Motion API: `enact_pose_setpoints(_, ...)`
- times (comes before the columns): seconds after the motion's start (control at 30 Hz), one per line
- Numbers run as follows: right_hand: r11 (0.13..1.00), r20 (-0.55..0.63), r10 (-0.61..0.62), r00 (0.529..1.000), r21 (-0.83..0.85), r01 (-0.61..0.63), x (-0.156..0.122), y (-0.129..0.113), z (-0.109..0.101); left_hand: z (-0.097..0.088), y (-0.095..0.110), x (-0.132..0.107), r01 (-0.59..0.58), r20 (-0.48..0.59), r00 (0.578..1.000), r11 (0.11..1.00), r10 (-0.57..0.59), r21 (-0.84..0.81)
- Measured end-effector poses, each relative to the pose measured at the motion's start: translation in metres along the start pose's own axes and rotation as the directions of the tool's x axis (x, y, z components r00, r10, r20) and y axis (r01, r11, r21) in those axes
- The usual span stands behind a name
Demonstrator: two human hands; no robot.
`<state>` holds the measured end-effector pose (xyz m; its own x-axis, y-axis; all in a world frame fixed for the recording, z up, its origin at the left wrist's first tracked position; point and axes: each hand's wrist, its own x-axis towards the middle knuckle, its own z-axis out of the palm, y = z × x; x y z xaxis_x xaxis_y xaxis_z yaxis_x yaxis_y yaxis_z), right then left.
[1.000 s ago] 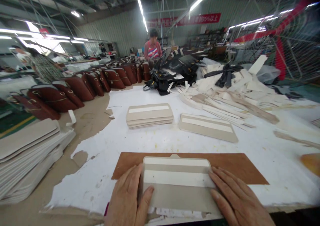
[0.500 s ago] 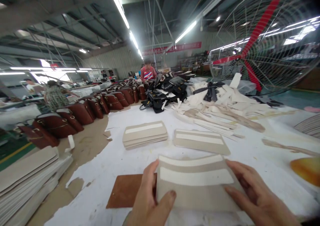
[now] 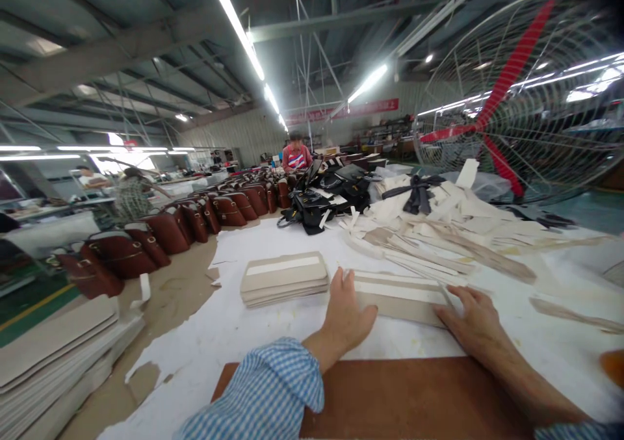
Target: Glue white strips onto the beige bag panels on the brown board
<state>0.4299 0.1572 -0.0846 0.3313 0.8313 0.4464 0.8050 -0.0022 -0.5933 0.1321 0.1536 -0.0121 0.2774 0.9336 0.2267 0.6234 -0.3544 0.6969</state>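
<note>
Both my hands are at a beige panel with white strips (image 3: 400,290), which lies level at the spot of the right-hand pile. My left hand (image 3: 347,316) grips its left end, fingers along the edge and thumb towards the front. At the other end, my right hand (image 3: 470,316) pinches the right corner between thumb and fingers. Just left of my left hand sits a neat stack of similar beige panels (image 3: 285,281), the top one with a white strip. A brown leather-like sheet (image 3: 414,394) lies flat below my forearms, partly covered by my left sleeve.
White paper (image 3: 195,362) covers the table. Cream offcuts (image 3: 429,232) and black bags (image 3: 331,196) are heaped beyond my hands. Brown bags (image 3: 160,232) line the left, near a pile of long boards (image 3: 58,355). A large fan (image 3: 480,127) stands right; a person (image 3: 296,157) is beyond.
My hands have carried the beige panel forward, away from me, onto the right-hand pile's spot. More of the brown sheet now shows where the panel was held.
</note>
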Motion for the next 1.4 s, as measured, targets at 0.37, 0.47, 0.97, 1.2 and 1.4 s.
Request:
enact_pose_setpoints(0.37,0.955,0.043,-0.223,0.974,-0.189,0.227,-0.018,0.021,0.028,-0.01,-0.01,-0.052,-0.1,0.22,0.973,0.988,0.072,0.121)
enact_pose_setpoints(0.47,0.872,0.051,-0.483,0.874,-0.067,0.485,-0.021,-0.027,0.017,-0.043,-0.021,-0.076,-0.169,0.105,0.982,0.978,0.157,0.124)
enact_pose_setpoints(0.97,0.959,0.465,-0.284,0.839,0.128,0.254,0.035,-0.211,0.095,-0.179,-0.158,-0.075,0.373,-0.448,0.843,0.924,-0.297,0.088)
enact_pose_setpoints(1.2,0.953,0.43,-0.285,0.857,0.221,0.206,0.025,-0.211,0.104,-0.174,-0.15,-0.079,0.351,-0.377,0.871,0.936,-0.315,0.029)
enact_pose_setpoints(1.4,0.948,0.388,-0.17,0.906,0.316,0.043,0.027,-0.216,0.096,-0.175,-0.134,-0.079,0.325,-0.401,0.867,0.946,-0.297,0.002)
